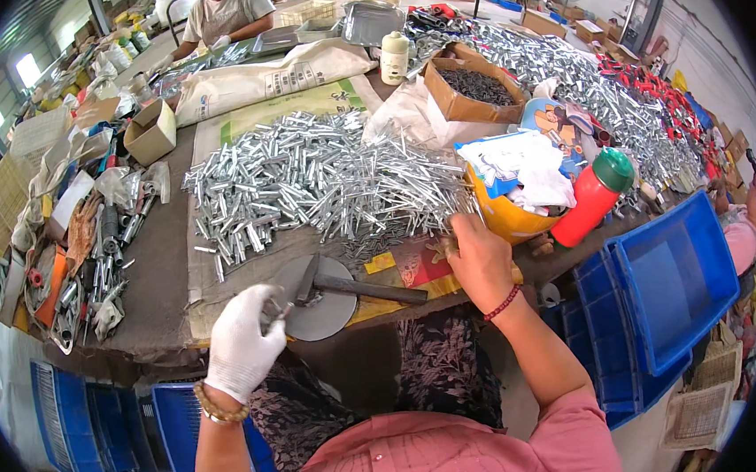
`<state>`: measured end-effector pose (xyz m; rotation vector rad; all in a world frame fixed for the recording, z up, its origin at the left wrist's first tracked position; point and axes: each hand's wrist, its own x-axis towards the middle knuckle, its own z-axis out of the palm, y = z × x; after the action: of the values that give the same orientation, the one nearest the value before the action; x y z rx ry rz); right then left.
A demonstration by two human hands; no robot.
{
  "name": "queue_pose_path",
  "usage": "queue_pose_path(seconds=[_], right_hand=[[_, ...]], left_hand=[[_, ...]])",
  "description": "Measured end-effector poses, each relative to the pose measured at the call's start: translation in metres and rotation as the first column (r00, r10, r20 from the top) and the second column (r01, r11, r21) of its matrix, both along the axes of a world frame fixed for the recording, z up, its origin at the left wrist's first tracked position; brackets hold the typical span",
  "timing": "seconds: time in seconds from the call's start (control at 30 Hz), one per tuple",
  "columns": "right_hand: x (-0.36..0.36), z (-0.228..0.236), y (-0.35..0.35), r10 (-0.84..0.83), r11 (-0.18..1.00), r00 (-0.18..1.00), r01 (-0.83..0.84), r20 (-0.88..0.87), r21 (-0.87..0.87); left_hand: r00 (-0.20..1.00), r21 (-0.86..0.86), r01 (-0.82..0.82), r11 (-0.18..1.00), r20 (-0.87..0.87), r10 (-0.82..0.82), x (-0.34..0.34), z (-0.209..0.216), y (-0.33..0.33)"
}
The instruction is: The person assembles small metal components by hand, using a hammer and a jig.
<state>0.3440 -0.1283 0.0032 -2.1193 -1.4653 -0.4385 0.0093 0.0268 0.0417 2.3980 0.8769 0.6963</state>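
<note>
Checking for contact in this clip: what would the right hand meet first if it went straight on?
The right hand would probably meet the thin metal rods first; depth there is unclear.

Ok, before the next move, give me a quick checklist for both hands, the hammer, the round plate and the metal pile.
1. Left hand gloved: ok.
2. Left hand has a small metal piece in its fingers: ok.
3. Right hand gloved: not ok, it is bare.
4. Right hand gripping a piece at the pile's edge: cannot tell.
5. Round plate uncovered: not ok, the hammer lies across it.
6. Metal pile still stocked: ok, plenty there.
</note>
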Motion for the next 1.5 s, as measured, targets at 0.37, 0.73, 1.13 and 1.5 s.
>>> queue_pose_path(seconds=[0.37, 0.73, 1.13, 1.5], right_hand=[[-0.020, 0.027, -0.026, -0.008, 0.999, 0.998, 0.005, -0.062, -0.041], [-0.004, 0.069, 0.002, 0.282, 0.939, 0.944, -0.308, -0.169, -0.154], [-0.020, 0.068, 0.040, 0.528, 0.826, 0.822, -0.556, -0.214, -0.096], [-0.041, 0.023, 0.051, 0.373, 0.875, 0.680, -0.484, -0.631, -0.005]], left_hand=[[0.994, 0.099, 0.110, 0.989, -0.012, -0.109, -0.002, -0.007, -0.014], [1.000, 0.112, 0.006, 0.994, 0.023, -0.009, 0.000, -0.020, -0.014], [0.999, 0.136, 0.013, 0.991, 0.049, -0.020, 0.002, -0.028, -0.012], [0.994, 0.118, -0.045, 0.992, 0.101, 0.033, -0.004, -0.027, -0.024]])
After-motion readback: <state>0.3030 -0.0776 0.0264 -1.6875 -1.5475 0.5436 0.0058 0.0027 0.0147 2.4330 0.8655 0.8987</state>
